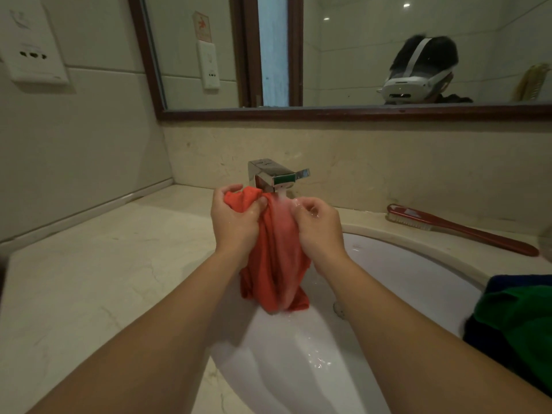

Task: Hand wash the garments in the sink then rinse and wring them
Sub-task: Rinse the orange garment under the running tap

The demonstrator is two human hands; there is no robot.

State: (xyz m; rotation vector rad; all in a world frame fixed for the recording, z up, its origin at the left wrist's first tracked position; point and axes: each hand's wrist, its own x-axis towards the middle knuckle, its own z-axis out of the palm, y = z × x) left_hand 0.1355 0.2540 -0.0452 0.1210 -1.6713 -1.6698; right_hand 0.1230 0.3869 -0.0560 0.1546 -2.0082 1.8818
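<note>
Red garment [274, 258], soft knit, soaked and bunched into vertical folds, hanging over the glossy white sink [418, 264] under the stream from a squared chrome tap [273, 174]. Gripped at the top by the left hand [236, 218], fingers curled round a wad; pinched just beside by the right hand [319, 231]. Pale veined stone counter [104, 264]; red long-handled brush [460, 228] behind the rim; green and blue cloth [519, 324], perhaps more garments, at the right edge.

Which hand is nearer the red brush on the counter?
Right. The right hand grips the red garment on the side toward the brush; the left hand grips it on the far side.
</note>
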